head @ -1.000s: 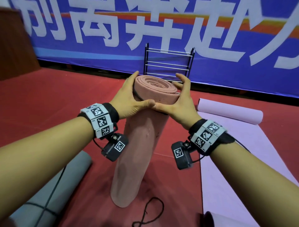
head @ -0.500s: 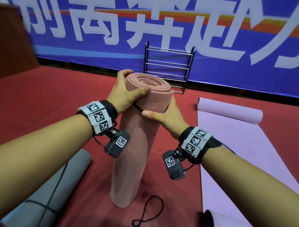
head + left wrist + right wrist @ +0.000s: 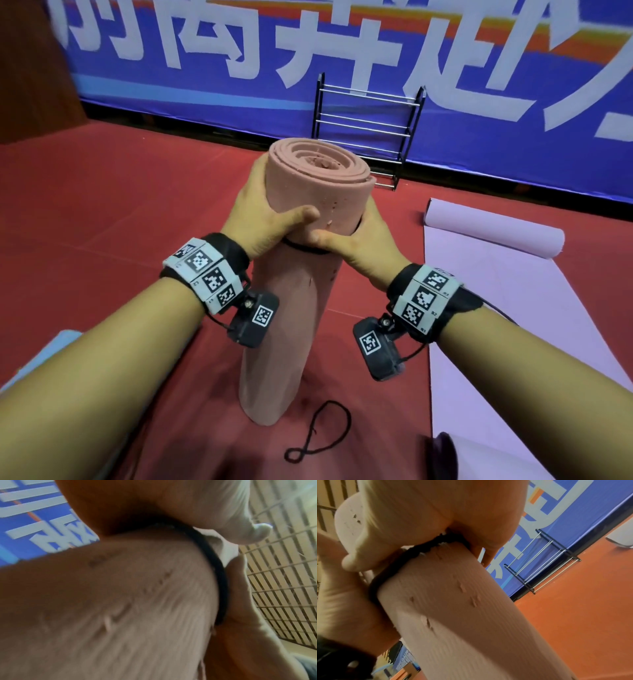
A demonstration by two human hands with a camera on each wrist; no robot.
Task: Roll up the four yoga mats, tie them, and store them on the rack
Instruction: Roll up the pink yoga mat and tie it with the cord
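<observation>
Both hands (image 3: 356,243) clasp upright pink mat (image 3: 298,291)

Pink rolled mat (image 3: 291,291): far side hidden from head view; base out of frame in both wrist views.
Black band (image 3: 303,247): only a short arc visible between the thumbs; fastening not discernible.
Left hand (image 3: 260,219), right hand (image 3: 363,243): fingers concealed behind the roll.
Grey mat (image 3: 44,363): cut off at 8 o'clock edge.
Lilac mat (image 3: 486,308): cropped at 4 o'clock.
Rack (image 3: 368,120): lower rungs masked by the roll.
Left wrist view: motion-blurred throughout.
Dark object (image 3: 442,455) at 5 o'clock: unidentifiable.
</observation>
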